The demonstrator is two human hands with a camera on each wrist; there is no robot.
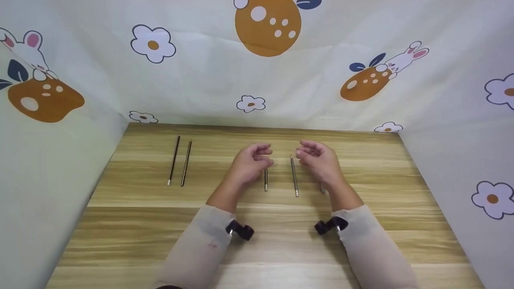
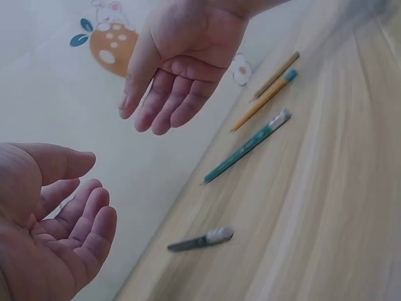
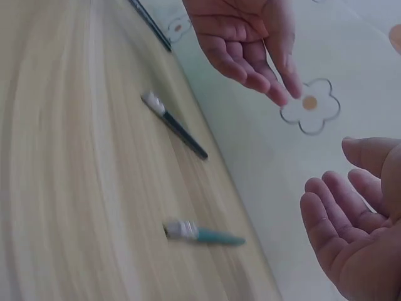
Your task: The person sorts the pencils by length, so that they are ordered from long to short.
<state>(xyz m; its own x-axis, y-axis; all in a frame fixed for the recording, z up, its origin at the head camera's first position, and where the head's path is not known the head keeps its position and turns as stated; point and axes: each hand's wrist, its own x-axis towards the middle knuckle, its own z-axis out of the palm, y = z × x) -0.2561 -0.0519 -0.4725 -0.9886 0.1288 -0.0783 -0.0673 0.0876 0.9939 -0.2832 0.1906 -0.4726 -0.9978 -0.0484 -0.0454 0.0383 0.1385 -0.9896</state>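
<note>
My left hand (image 1: 252, 163) hovers over the table with loosely bent fingers and holds nothing. Beneath it lies a dark pencil (image 1: 266, 181), its upper part hidden by the hand. To the right, my right hand (image 1: 319, 160) is also raised, its fingers relaxed and bare. Between the hands a teal pencil (image 1: 294, 176) lies lengthwise, eraser end toward me; its colour shows in the left wrist view (image 2: 247, 147). Another pencil (image 1: 322, 188) peeks out from behind the right wrist. In the left wrist view, a yellow pencil (image 2: 263, 100) and a brown pencil (image 2: 276, 75) lie beyond the teal one.
On the left of the wooden table (image 1: 132, 233) lie a black pencil (image 1: 174, 160) with a white end and a dark striped pencil (image 1: 186, 163), side by side. A printed curtain (image 1: 200, 80) stands along the table's back and sides.
</note>
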